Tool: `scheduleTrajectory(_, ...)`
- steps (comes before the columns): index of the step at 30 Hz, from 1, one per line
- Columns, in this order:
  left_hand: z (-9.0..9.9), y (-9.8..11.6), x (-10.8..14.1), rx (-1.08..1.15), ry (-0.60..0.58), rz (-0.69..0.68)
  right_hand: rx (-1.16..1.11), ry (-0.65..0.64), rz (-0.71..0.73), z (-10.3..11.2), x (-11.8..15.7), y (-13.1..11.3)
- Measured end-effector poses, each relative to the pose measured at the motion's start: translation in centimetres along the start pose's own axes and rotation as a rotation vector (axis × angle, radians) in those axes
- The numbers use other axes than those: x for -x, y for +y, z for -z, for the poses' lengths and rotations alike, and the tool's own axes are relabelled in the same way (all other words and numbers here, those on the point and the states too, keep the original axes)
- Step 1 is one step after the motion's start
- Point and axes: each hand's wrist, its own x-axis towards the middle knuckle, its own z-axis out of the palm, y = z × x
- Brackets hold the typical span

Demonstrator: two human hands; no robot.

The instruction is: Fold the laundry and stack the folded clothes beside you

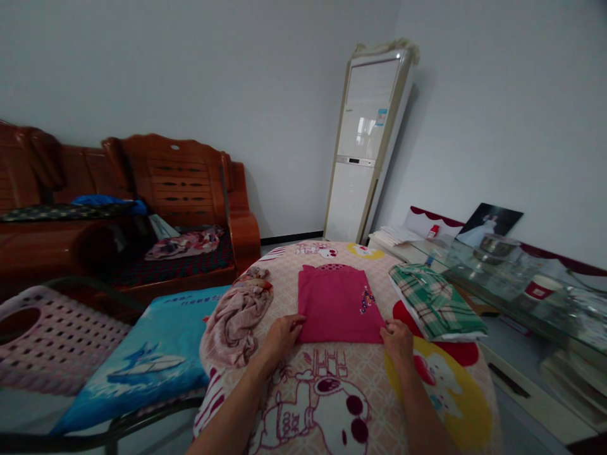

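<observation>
A magenta garment [334, 306], folded into a near square, lies flat on the round table with its patterned cloth [294, 360]. Small coloured embroidery shows near its right edge. My left hand [283, 333] pinches the garment's near left corner. At the near right corner, my right hand [397, 340] pinches the fabric between thumb and fingers. Left of the garment is a crumpled pinkish cloth [237, 319]. To its right lies a folded green plaid shirt [434, 303], apart from my right hand.
A woven chair [57, 335] with a blue cushion [156, 366] stands at the left of the table. Behind it is a wooden sofa [184, 183] with clothes on it. A glass-topped cabinet [502, 291] holding cups runs along the right. A tall white air conditioner [363, 139] stands behind.
</observation>
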Motion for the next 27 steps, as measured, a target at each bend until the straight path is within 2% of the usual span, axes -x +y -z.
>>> scheduleTrajectory(2, 0.3, 0.3, 0.0, -0.088, -0.025, 0.032, 0.005, 0.017, 0.016, 0.1, 0.0, -0.2)
scheduleTrajectory(4, 0.7, 1.1, -0.1, -0.173, 0.027, 0.031, -0.016, 0.062, 0.083, 0.3, 0.1, -0.7)
scheduleTrajectory(6, 0.6, 2.0, -0.4, -0.190, 0.131, -0.074, -0.044, 0.091, 0.192, 0.6, 0.2, -1.5)
scheduleTrajectory(8, 0.1, 2.8, -0.9, -0.148, 0.198, -0.239, -0.062, 0.052, 0.295, 0.7, 0.4, -2.4)
scheduleTrajectory(10, -0.8, 3.1, -1.4, -0.146, 0.140, -0.355, -0.074, -0.034, 0.344, 0.5, 0.6, -3.0)
scheduleTrajectory(12, -1.9, 2.8, -1.5, -0.225, 0.000, -0.381, -0.089, -0.087, 0.342, 0.2, 0.8, -3.1)
scheduleTrajectory(15, -3.0, 1.9, -1.4, -0.333, -0.173, -0.347, -0.119, -0.085, 0.319, -0.2, 1.1, -2.7)
scheduleTrajectory(18, -2.9, 1.2, -1.7, -0.265, -0.218, -0.320, -0.157, -0.091, 0.299, -0.3, 1.1, -2.3)
scheduleTrajectory(20, -2.2, 1.0, -2.6, -0.148, -0.149, -0.273, -0.179, -0.098, 0.282, -0.1, 1.0, -2.3)
scheduleTrajectory(24, -0.3, 0.4, -6.4, -0.025, 0.126, -0.061, -0.237, -0.088, 0.191, 0.3, -0.2, -2.9)
scheduleTrajectory(27, 0.6, -0.3, -9.5, -0.012, 0.177, 0.113, -0.324, -0.085, 0.081, 0.5, -2.2, -3.6)
